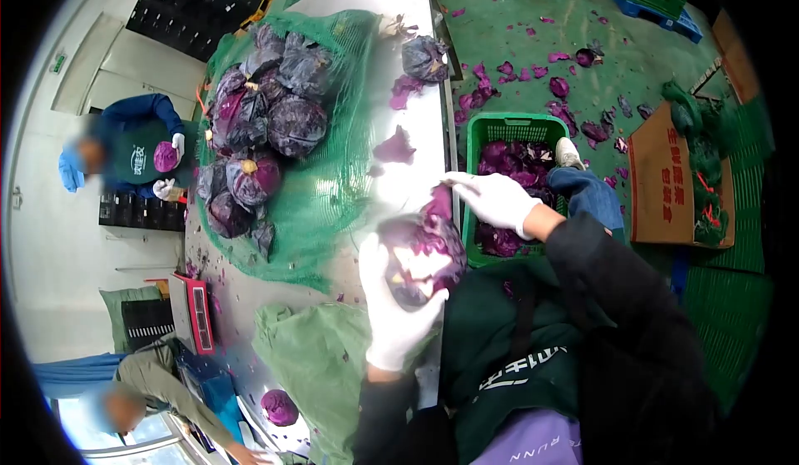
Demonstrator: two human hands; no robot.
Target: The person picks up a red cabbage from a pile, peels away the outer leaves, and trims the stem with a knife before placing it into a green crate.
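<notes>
My left hand (391, 307), in a white glove, is wrapped round a red cabbage (449, 253) over the table edge; pale cut-looking patches show on its side. My right hand (499, 203), also gloved in white, reaches over from the other side with its fingers closed together. At its fingertips is a loose purple cabbage leaf (439, 203) that stands up from the head. Below my right forearm, a green crate (516, 121) on the floor holds many purple leaves (508, 161). Another cabbage (425, 58) and loose leaves (395, 146) lie farther along the table.
Several unpeeled cabbages (297, 125) sit on a green mesh bag (333, 207). A peeled cabbage (279, 407) lies by a green cloth sack (312, 357). A cardboard box (662, 178) stands on the leaf-strewn floor. Across the table a co-worker (141, 144) holds a cabbage; another person (158, 382) reaches in.
</notes>
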